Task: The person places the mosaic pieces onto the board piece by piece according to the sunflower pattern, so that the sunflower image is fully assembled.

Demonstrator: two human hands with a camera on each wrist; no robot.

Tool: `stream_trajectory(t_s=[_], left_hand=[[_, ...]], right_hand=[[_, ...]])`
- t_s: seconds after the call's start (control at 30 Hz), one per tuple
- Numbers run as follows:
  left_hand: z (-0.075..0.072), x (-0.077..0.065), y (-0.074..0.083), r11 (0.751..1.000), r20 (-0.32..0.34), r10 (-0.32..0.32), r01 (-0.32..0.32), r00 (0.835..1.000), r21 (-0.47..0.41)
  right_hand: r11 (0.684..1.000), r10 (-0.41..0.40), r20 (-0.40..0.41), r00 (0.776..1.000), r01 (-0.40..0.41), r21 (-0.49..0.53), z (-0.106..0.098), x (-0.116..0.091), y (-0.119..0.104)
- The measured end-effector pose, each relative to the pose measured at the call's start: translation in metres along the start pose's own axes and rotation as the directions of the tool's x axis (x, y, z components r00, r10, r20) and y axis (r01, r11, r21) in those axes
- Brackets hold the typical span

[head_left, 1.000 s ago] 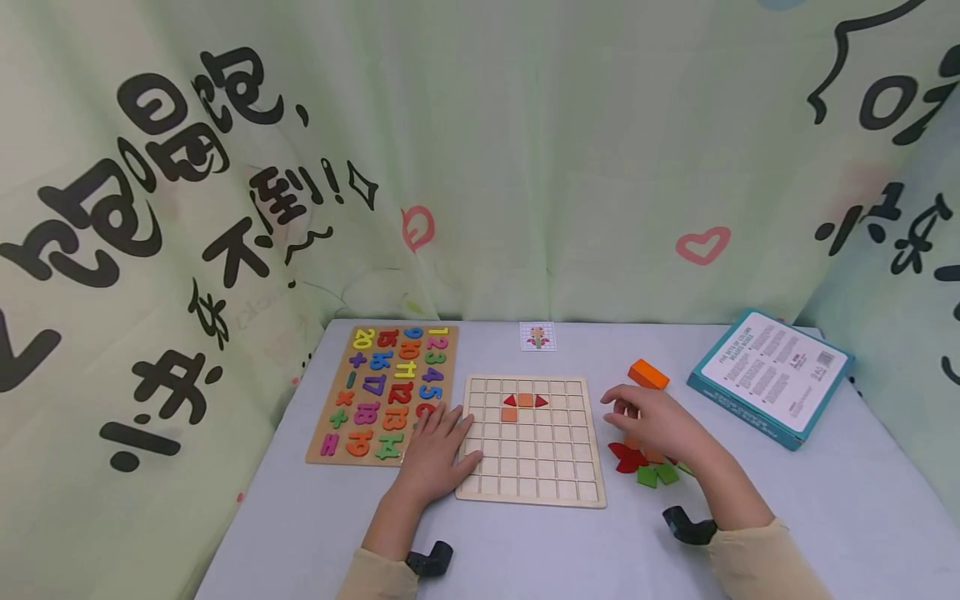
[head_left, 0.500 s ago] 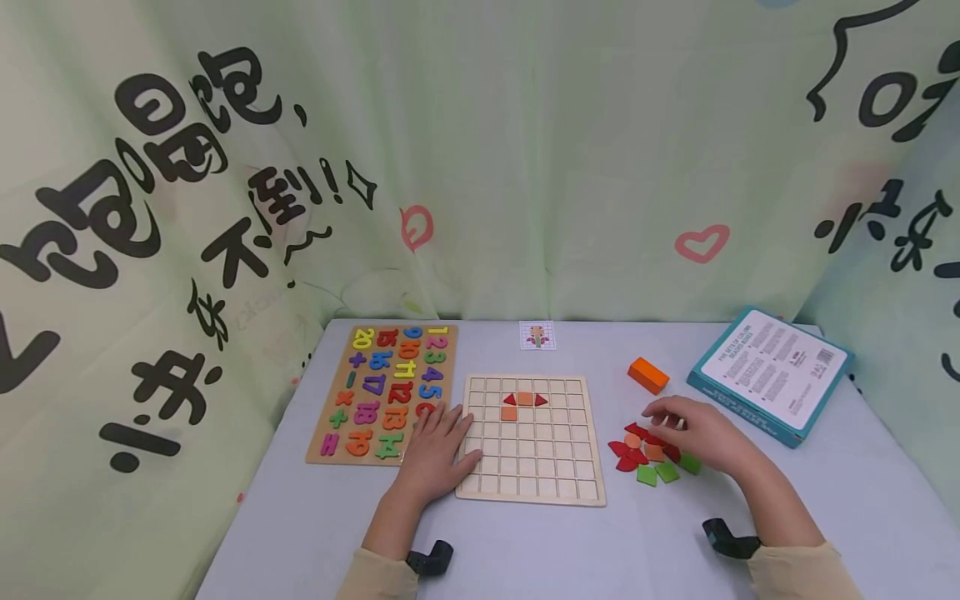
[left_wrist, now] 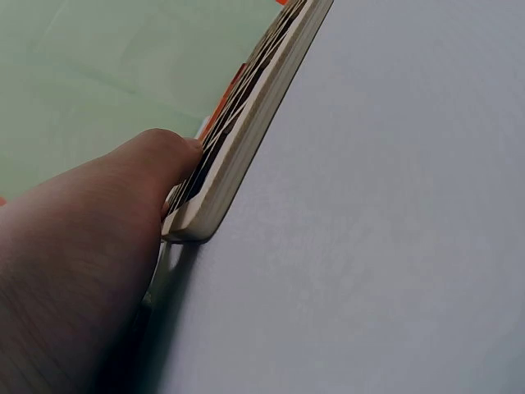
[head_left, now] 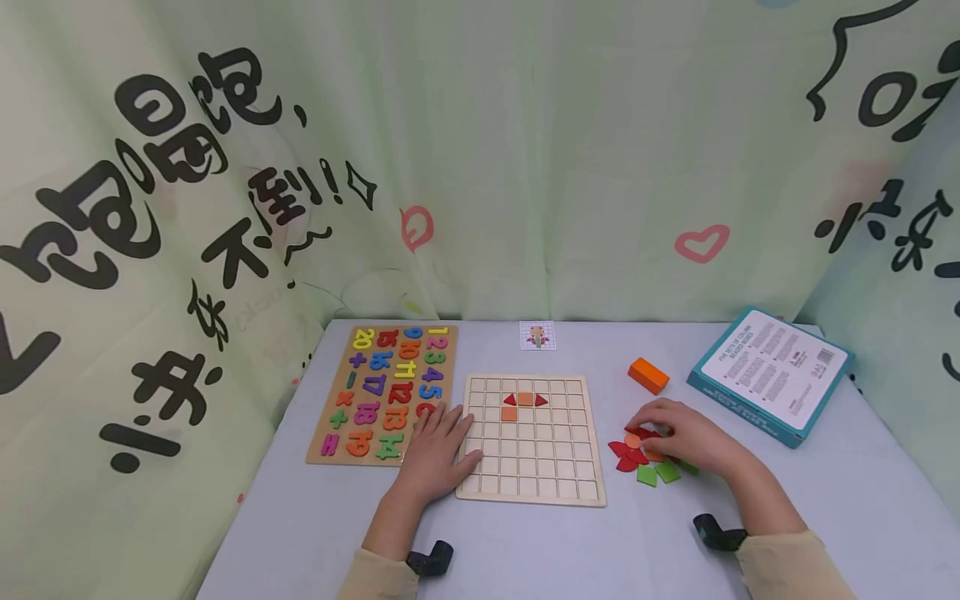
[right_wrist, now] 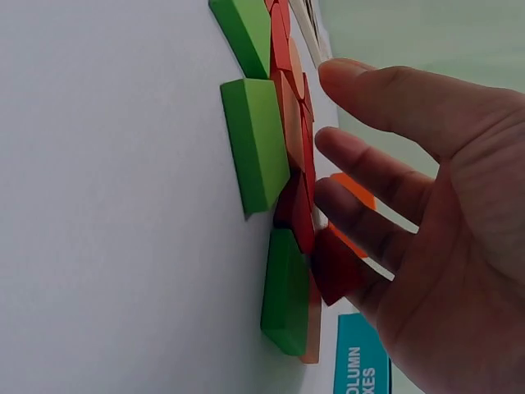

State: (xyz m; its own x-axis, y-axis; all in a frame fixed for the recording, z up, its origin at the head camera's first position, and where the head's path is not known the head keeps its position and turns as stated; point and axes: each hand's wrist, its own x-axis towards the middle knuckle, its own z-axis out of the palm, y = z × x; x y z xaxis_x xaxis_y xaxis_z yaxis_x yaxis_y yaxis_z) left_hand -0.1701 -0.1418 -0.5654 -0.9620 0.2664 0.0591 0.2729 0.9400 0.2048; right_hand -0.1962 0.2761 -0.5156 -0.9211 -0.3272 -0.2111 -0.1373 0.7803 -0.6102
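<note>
My left hand [head_left: 435, 450] lies palm down with fingers spread, across the edges of the wooden grid board [head_left: 555, 487] and the number puzzle board [head_left: 318, 446]. Its thumb [left_wrist: 168, 156] rests on the grid board's edge. Orange squares [head_left: 526, 400] and red triangles [head_left: 511, 401] sit in the upper grid cells. Over the loose block pile, my right hand [head_left: 686, 433] has its thumb and fingers apart. A red block [right_wrist: 335, 267] overlaps its lower fingers in the right wrist view; I cannot tell whether they touch it. Green blocks [right_wrist: 254, 139] lie nearest that wrist camera.
Behind the grid board lies a small pattern card [head_left: 537, 336]. An orange rectangular block [head_left: 648, 376] lies beyond the pile. The teal box [head_left: 772, 379] stands at the back right. A green curtain [head_left: 600, 167] hangs behind the table.
My right hand has withdrawn rightward from beside the grid board, then come slightly left and lower over the pile. The left hand stays in place.
</note>
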Motion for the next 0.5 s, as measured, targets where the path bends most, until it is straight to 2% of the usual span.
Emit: stream_trajectory(t_s=[0.33, 0.5], left_hand=[[-0.0005, -0.0003, -0.0001, 1.000, 0.002, 0.001, -0.001, 1.000, -0.006], [-0.0009, -0.0006, -0.0002, 1.000, 0.004, 0.000, 0.000, 1.000, -0.012]], right_hand=[[0.993, -0.048, 0.015, 0.999, 0.050, -0.110, 0.0040, 0.0076, -0.0072], [0.991, -0.026, 0.008, 1.000, 0.026, -0.135, 0.0073, 0.0104, -0.0085]])
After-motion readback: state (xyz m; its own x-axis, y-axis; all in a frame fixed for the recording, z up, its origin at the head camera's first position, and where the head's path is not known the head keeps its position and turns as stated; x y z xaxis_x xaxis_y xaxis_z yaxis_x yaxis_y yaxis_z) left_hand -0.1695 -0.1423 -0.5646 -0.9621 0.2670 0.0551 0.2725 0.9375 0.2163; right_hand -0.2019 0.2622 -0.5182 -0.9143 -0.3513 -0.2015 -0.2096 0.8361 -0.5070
